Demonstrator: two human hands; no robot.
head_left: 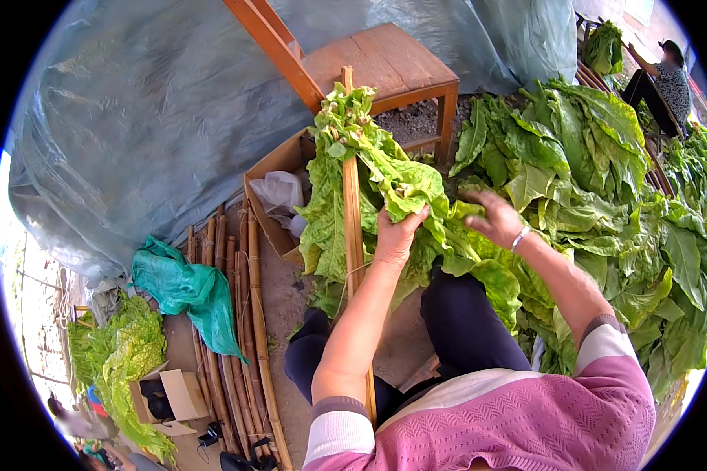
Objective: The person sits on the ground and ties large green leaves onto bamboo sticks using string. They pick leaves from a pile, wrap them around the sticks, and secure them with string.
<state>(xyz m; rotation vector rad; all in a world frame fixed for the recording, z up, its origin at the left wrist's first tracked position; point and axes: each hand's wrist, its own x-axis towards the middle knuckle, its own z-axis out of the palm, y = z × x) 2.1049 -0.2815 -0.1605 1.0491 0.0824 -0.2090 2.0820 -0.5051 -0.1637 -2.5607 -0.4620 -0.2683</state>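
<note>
Leaves (pixel 426 187) gripped in the left hand (pixel 401 233), near the loosely open right hand (pixel 496 220), look light, limp, tearable, best held by stalk ends (pixel 401 189).

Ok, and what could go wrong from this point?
The green leaves in the left hand might tear or bruise if gripped too hard. The wooden stick could slip: its upper end shows by the chair, but I can't tell how firmly it is supported. The bracelet near the right hand might snag a leaf from the pile beside it.
</note>
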